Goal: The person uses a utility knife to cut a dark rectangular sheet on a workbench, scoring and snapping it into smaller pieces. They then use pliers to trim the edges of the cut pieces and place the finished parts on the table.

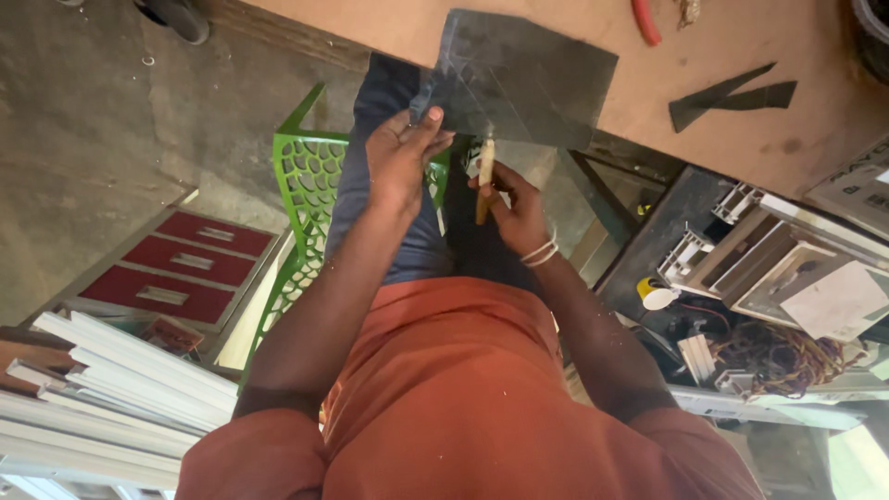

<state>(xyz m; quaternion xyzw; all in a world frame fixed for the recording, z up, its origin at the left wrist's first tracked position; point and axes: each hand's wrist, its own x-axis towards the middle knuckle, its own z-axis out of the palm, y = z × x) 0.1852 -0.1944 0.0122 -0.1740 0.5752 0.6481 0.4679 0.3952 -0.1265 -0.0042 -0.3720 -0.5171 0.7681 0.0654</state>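
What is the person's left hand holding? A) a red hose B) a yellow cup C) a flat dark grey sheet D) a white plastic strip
C: the left hand grips the edge of the flat dark grey sheet that rests on the brown wooden table, while the right hand holds a tool with a wooden handle against it.
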